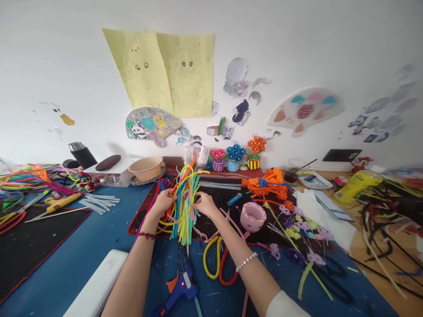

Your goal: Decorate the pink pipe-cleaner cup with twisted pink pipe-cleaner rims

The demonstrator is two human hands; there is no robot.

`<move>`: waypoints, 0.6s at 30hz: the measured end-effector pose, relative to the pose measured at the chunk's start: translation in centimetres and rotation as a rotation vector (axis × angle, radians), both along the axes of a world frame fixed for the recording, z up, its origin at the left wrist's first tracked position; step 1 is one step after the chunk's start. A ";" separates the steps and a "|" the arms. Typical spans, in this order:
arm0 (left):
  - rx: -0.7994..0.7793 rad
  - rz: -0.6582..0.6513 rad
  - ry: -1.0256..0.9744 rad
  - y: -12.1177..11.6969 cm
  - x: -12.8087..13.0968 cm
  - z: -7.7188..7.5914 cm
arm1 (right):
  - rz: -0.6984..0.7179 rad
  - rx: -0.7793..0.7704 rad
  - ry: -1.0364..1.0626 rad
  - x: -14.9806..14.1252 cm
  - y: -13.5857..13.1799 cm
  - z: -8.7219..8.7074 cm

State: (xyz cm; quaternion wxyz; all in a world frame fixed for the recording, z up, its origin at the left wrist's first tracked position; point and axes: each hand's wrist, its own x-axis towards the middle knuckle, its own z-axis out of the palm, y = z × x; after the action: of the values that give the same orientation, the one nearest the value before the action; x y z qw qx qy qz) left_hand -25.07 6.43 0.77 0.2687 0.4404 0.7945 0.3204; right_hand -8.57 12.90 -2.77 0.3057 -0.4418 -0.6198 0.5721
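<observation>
A loose bundle of many-coloured pipe cleaners (pixel 185 207) lies on the dark mat in front of me, some strands looping upward. At its left side my left hand (pixel 165 201) is closed, fingers pinching strands. My right hand (pixel 204 204) sits at the right side, thumb and fingertips closed on strands there. Exactly which ones each hand grips is hard to make out. Just below lies a blue glue gun (pixel 184 286) with a small light lit. Scissors with yellow and red handles (pixel 216 263) rest partly under my right forearm.
A pink pipe-cleaner pot (pixel 253 218) stands right of my right hand. Orange pipe-cleaner pieces (pixel 269 185) and purple flowers (pixel 313 233) lie farther right. Finished flower pots (pixel 235 159) and a beige bowl (pixel 145 168) line the back. A yellow glue gun (pixel 61 202) lies left.
</observation>
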 end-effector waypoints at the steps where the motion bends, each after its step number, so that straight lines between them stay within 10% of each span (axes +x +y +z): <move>1: -0.004 0.002 -0.002 0.0 -0.2 0.0 | 0.007 -0.019 0.003 0.1 0.2 -0.2; 18: -0.086 0.126 0.364 -0.5 0.2 1.5 | 0.044 -0.241 -0.027 0.6 0.3 -1.3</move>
State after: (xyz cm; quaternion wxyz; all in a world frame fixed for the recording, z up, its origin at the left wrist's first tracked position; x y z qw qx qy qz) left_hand -24.90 5.91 2.30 0.1186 0.4284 0.8690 0.2174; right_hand -8.02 13.23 -4.07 0.2295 -0.4691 -0.5603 0.6429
